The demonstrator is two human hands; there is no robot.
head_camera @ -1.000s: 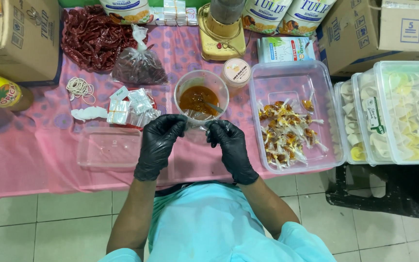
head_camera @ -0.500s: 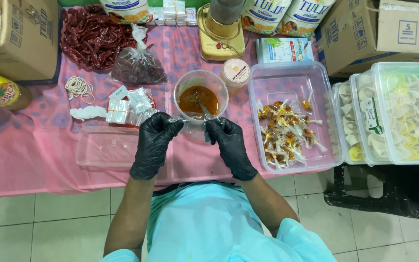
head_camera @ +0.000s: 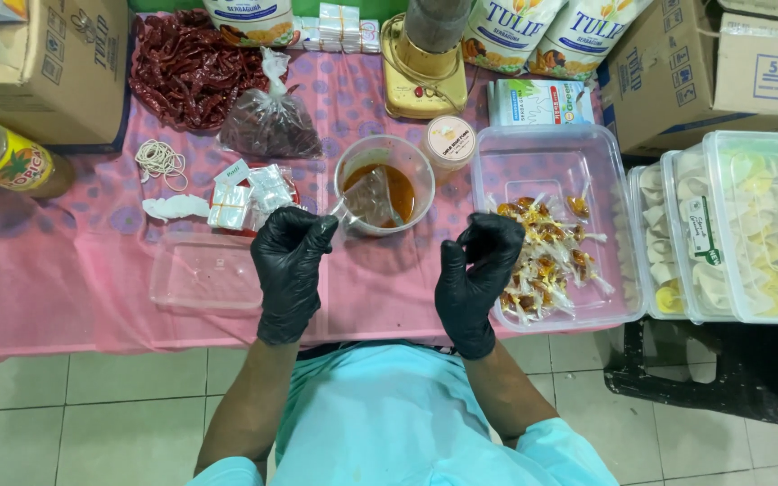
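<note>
Surface: pink patterned tablecloth [head_camera: 65, 279], tiled floor below.
Left hand [head_camera: 290, 265]: black glove, pinches small clear plastic pouch [head_camera: 371, 198] by its mouth, over the tub.
Right hand [head_camera: 477, 270]: gloved, fingers curled, holds nothing, beside clear tray of filled sachets [head_camera: 542, 256].
Tip: probably hold pouch mouth open above round tub of orange-red sauce [head_camera: 384, 184].
Pouch look: thin, see-through, crumpled.

Counted: 2 black-gloved hands [head_camera: 292, 270] | 1 sauce cup [head_camera: 384, 184] | 3 cardboard boxes [head_camera: 42, 67] | 2 flour bags [head_camera: 533, 31] | 1 juice bottle [head_camera: 6, 160] | 1 blender [head_camera: 425, 63] | 1 tray of tied sauce packets [head_camera: 556, 225]
</note>
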